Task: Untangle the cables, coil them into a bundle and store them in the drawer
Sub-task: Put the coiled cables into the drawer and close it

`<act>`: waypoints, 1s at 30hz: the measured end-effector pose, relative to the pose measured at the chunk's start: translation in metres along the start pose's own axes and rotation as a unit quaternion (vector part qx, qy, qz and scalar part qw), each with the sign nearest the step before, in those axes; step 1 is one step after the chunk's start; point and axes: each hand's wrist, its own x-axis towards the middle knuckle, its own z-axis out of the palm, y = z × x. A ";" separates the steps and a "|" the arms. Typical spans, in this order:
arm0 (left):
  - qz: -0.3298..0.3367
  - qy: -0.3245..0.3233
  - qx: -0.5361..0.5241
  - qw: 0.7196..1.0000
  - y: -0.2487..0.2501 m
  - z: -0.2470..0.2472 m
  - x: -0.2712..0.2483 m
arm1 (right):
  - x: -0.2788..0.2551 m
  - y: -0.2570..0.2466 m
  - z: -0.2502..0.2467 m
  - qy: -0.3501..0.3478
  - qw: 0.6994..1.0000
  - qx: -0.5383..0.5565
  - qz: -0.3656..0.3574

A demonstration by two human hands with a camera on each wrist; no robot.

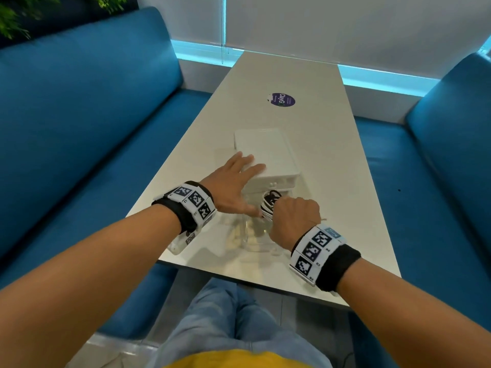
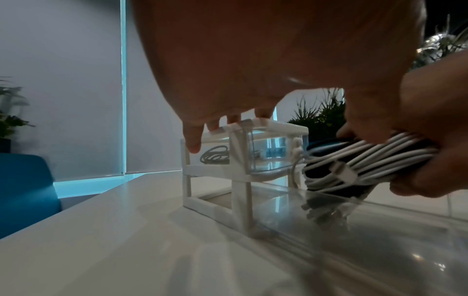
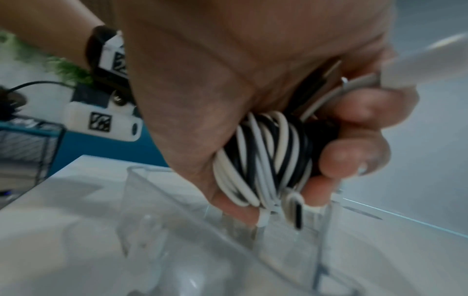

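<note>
A small white drawer unit (image 1: 268, 152) stands mid-table. My left hand (image 1: 233, 179) lies flat on its top, fingers straight, fingertips (image 2: 192, 140) over the near edge. The unit's lower clear drawer (image 1: 255, 239) is pulled out toward me. My right hand (image 1: 295, 216) grips a coiled bundle of black and white cables (image 1: 269, 205) just over that drawer (image 3: 202, 240). The bundle (image 3: 266, 160) is wrapped by my fingers, with plug ends hanging below it. In the left wrist view the bundle (image 2: 354, 166) hangs above the drawer (image 2: 329, 210). The upper drawer holds a grey cable coil (image 2: 215, 158).
The long white table (image 1: 292, 81) carries a purple round sticker (image 1: 282, 99) beyond the unit. Blue sofa benches run along the left (image 1: 79, 115) and right (image 1: 438, 155). A dark wire basket (image 3: 25, 144) sits past the table's left edge. My knees (image 1: 239, 314) are under the near edge.
</note>
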 end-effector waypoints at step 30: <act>-0.028 0.138 0.120 0.983 0.004 0.015 0.022 | -0.008 -0.012 0.026 -0.073 0.989 0.125 0.023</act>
